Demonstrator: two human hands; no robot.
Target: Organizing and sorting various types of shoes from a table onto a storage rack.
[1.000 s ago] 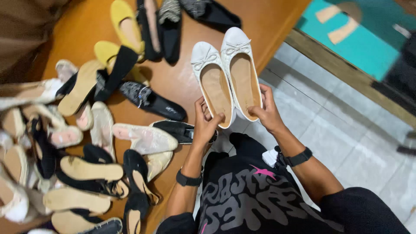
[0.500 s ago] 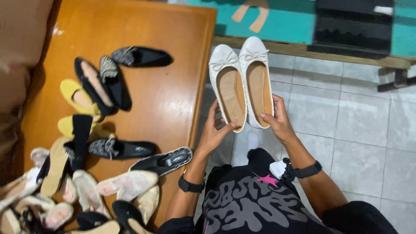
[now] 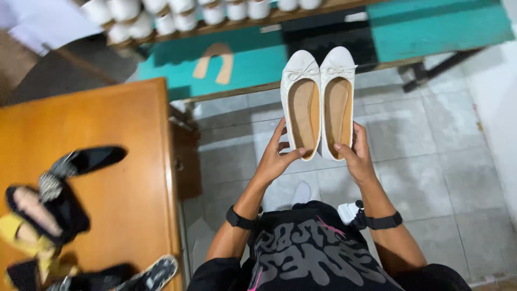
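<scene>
Left hand grips the heel of one white ballet flat, right hand clasps the other flat, the pair held side by side over the grey tiled floor. At nine o'clock, an orange wooden surface carries black shoes and a yellow shoe. At twelve, a teal shelf

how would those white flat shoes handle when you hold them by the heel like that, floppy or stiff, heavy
The white flat shoes look thin-soled and low-cut, so probably light and somewhat bendy. The left hand and right hand grip only the heel ends, yet the toes stay straight, suggesting some stiffness. Held upright side by side, they might slip apart.
</scene>
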